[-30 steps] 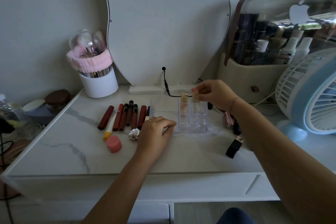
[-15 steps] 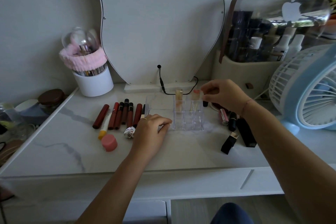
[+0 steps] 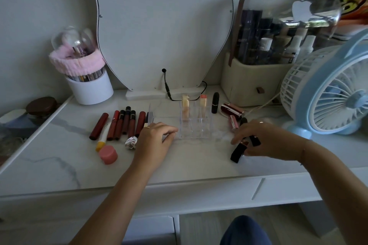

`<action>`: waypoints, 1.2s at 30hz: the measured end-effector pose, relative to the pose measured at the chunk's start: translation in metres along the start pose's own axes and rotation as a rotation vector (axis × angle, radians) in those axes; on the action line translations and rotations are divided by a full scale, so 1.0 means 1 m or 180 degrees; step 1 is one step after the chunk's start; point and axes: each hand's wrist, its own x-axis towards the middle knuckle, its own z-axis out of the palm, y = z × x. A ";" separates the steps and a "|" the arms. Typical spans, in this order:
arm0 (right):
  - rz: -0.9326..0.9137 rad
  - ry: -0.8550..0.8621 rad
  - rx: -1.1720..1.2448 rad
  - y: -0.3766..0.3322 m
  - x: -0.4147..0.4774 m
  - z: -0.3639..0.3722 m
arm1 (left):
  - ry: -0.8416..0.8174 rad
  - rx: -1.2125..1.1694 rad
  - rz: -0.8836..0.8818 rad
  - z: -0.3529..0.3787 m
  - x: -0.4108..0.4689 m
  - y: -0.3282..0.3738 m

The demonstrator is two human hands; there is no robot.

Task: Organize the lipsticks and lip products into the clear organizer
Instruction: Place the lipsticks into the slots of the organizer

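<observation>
White marble-patterned bench (image 3: pixel 59 167) is seen from the head view, backed by a curved mirror (image 3: pixel 159 25). One clear organizer (image 3: pixel 196 123) stands at centre, its grid of square cells transparent; two pale lip products (image 3: pixel 185 105) are held upright in its back row. Six dark red tubes (image 3: pixel 121 123) are laid side by side to its left, near one pink round pot (image 3: pixel 108 154). One black lipstick (image 3: pixel 215 103) stands upright beside the organizer. No writing can be read. The left hand (image 3: pixel 154 141) is rested against the organizer, fingers loosely curled, holding nothing. The right hand (image 3: pixel 264 140) has its fingers closed around a black square lipstick (image 3: pixel 238 151) lying on the bench.
</observation>
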 end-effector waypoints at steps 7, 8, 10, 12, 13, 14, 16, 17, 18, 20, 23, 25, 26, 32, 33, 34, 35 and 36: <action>-0.0007 0.0167 -0.0234 -0.005 0.011 0.006 | 0.0000 -0.0007 -0.0007 -0.001 0.000 0.000; 0.0020 0.0259 -0.0123 -0.007 0.012 0.004 | 0.0006 -0.0007 -0.0005 -0.001 0.000 0.000; 0.0053 0.0505 0.0230 -0.014 0.017 0.000 | 0.0015 0.0002 -0.0002 -0.001 0.000 0.000; -0.0024 0.0786 0.0543 -0.025 0.024 -0.004 | 0.0024 -0.0002 0.0008 -0.001 0.000 0.000; -0.0078 0.0898 0.0651 -0.032 0.028 -0.005 | 0.0024 -0.0013 0.0013 -0.001 0.000 0.000; -0.0115 0.0985 0.0757 -0.040 0.032 -0.005 | 0.0020 -0.0030 0.0017 -0.001 0.000 0.000; -0.0165 0.1105 0.0960 -0.055 0.044 -0.002 | 0.0012 -0.0071 0.0020 -0.001 -0.001 0.001; -0.0179 0.1141 0.0999 -0.061 0.051 0.000 | 0.0016 -0.0079 0.0021 -0.001 -0.001 0.001; -0.0169 0.1157 0.0974 -0.067 0.058 0.003 | 0.0023 -0.0076 0.0020 -0.002 -0.001 0.001; -0.0107 0.1152 0.0824 -0.075 0.073 0.008 | 0.0039 -0.0072 0.0008 -0.002 -0.001 0.001; 0.0032 0.1081 0.0620 -0.081 0.091 0.013 | 0.0041 -0.0069 -0.0004 -0.002 -0.001 0.002; 0.0128 0.0962 0.0485 -0.084 0.097 0.015 | 0.0023 -0.0065 0.0002 -0.003 -0.001 0.003; 0.0159 0.0908 0.0437 -0.085 0.098 0.016 | 0.0023 -0.0070 0.0008 -0.003 -0.001 0.003; 0.0187 0.0940 0.0683 -0.089 0.099 0.023 | 0.0031 -0.0048 0.0034 -0.003 -0.001 0.003; 0.0197 0.0974 0.0715 -0.089 0.099 0.024 | 0.0032 -0.0046 0.0033 -0.003 -0.001 0.002; 0.0205 0.1011 0.0764 -0.089 0.099 0.025 | 0.0034 -0.0046 0.0031 -0.003 -0.001 0.002; 0.0215 0.1049 0.0824 -0.088 0.098 0.025 | 0.0038 -0.0050 0.0028 -0.002 -0.001 0.002; 0.0224 0.1087 0.0884 -0.088 0.098 0.026 | 0.0043 -0.0059 0.0021 -0.002 -0.001 0.002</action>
